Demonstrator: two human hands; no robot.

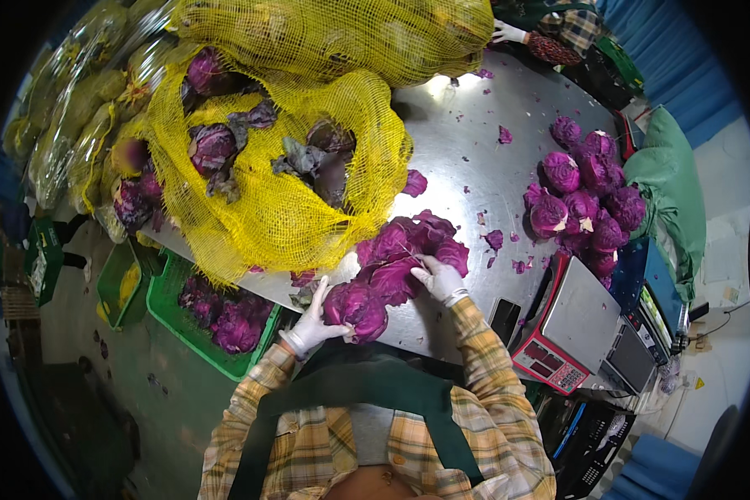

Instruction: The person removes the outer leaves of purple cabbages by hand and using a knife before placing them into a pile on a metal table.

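My left hand (312,322), in a white glove, grips a head of red cabbage (356,310) at the near edge of the metal table (437,137). Its thumb lies under the head and its fingers spread along the left side. My right hand (440,278), gloved too, has its thumb and fingertips closed on a large loose purple cabbage leaf (392,282) beside that head. A thin pale line shows near those fingertips; whether it is a blade or a leaf rib, I cannot tell. More purple leaves (434,231) lie heaped just beyond my right hand.
An opened yellow mesh sack (275,206) holds untrimmed cabbages; a full sack (337,37) lies behind. Trimmed red cabbages (581,187) are piled right, near a red-framed scale (581,312) and a phone (505,317). A green crate (162,306) stands below left. Another person's gloved hand (509,31) shows at the far side.
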